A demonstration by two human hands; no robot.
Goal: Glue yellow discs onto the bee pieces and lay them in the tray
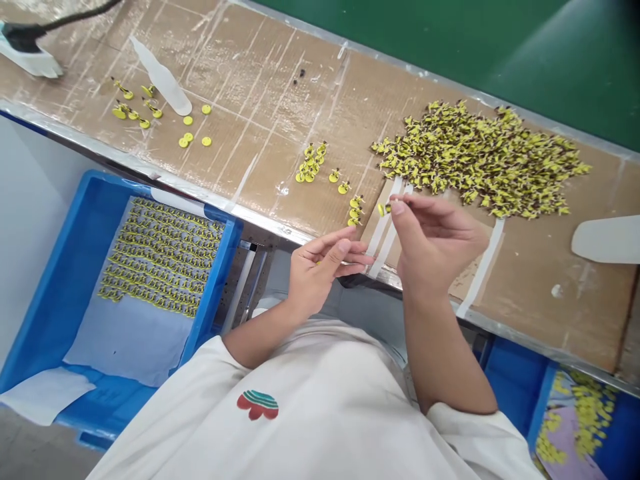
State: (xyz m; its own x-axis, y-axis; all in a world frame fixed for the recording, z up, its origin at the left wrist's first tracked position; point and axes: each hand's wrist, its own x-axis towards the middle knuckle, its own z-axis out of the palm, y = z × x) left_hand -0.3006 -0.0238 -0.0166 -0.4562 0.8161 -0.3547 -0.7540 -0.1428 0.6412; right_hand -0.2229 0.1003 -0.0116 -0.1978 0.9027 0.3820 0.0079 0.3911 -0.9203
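Note:
My right hand (440, 243) pinches a small yellow and dark figure (384, 209) between thumb and fingertips, just above the cardboard-covered table (270, 80). To its left is my left hand (325, 267), palm turned up, with the thumb against the fingers and a bit of yellow showing between them. Beyond its fingertips stand small figures on yellow round bases (355, 212) near the table edge. A tight group of similar figures (310, 163) stands farther left. Behind my right hand lies a large heap of yellow and dark pieces (480, 157).
Loose yellow discs (206, 109), several figures and a white strip (163, 77) lie at the left. A blue crate (55, 270) below holds rows of figures (160, 253). Another blue crate (543, 400) holds yellow pieces at lower right. A white flat piece (607, 240) lies at the right.

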